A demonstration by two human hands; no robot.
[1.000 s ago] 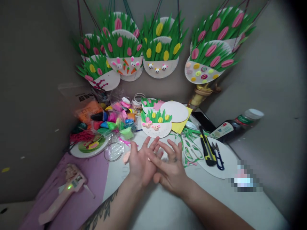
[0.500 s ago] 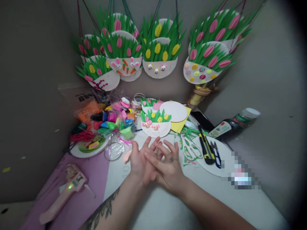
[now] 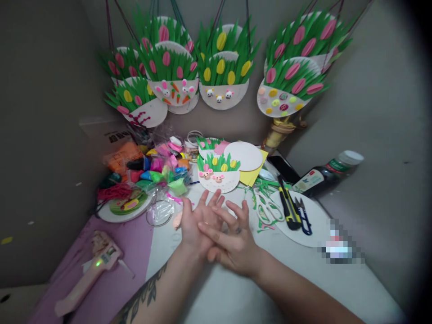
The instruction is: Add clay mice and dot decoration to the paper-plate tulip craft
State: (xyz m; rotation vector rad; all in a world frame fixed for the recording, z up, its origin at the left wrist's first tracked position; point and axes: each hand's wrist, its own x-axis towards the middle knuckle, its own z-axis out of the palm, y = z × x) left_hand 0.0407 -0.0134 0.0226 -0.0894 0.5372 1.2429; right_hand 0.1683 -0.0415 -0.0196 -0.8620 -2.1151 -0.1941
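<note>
Palm up, my left hand [image 3: 199,225] is open with its fingers stretched forward. My right hand [image 3: 234,240] lies over it, fingers apart, with the index fingertip touching the left palm. Whether something small sits under that fingertip cannot be made out. Just beyond the fingertips stands a paper-plate basket [image 3: 219,181] with green paper grass, tulips and two small pink clay animal faces. A lump of peach clay [image 3: 177,220] rests just left of my left hand.
Bags of coloured clay [image 3: 162,166] crowd the back left. A glue gun [image 3: 92,270] with a green light lies on purple paper. White scissors [image 3: 266,207], a yellow cutter [image 3: 289,209], thread snips [image 3: 303,217] and a dark bottle [image 3: 326,173] are at right. Finished baskets [image 3: 224,92] hang behind.
My right index finger has shifted slightly across the left palm, and its thumb now shows below. Both hands stay together in nearly the same place. The view has moved a little.
</note>
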